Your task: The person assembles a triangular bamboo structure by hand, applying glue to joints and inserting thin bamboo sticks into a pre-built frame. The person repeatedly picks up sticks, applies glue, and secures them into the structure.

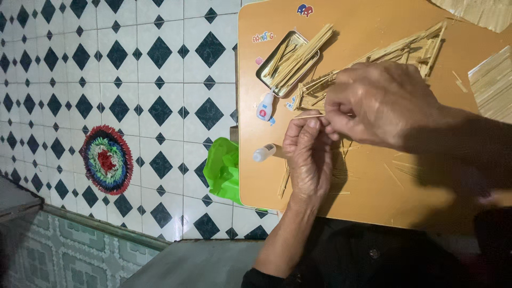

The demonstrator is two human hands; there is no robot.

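Head cam, looking straight down on a low orange-brown table (373,202). Both hands meet near the middle of it. The left hand (308,154) comes up from 6 o'clock with its fingers (306,128) curled in tight, pinching one thin pale bamboo stick (312,116). The right hand (381,104) reaches in from 3 o'clock, fingertips closed on the other end of that same stick, so it's held level between the two hands just above the table. My guess is the two-point grip keeps such a skinny sliver from bending or twisting.

The stick itself is very slim, straight and straw-coloured, poking out a little toward 9 o'clock past the left fingertips.

At 11 o'clock from the hands sits a metal tin (282,61) with a bundle of matching sticks laid across it, close enough to grab. Two small white glue bottles (265,106) lie at 9 o'clock. More loose sticks (405,48) are piled at 1 o'clock. A green plastic bag (224,168) hangs off the table edge, above the diamond-tiled floor (133,80).
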